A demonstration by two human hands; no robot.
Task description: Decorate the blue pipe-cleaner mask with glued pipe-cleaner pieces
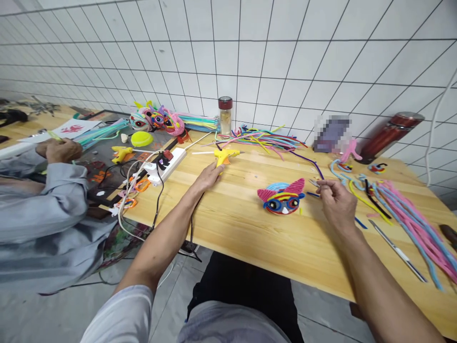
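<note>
My left hand is wrapped round the handle of a yellow hot glue gun, its nozzle pointing right and a white glue stick out of the back. In my closed right hand is a small silver-tipped tool; the fingers hide most of it. Between the hands lies an animal head made of coloured pipe cleaners, with pink ears, blue-ringed eyes and a white nose. A short dark blue pipe cleaner piece lies beside my right hand.
Bundled pipe cleaners and a craft knife lie right. Behind stand a glass bottle and a tilted-looking red thermos. A power strip with cords sits left, near a co-worker's hands and a second glue gun.
</note>
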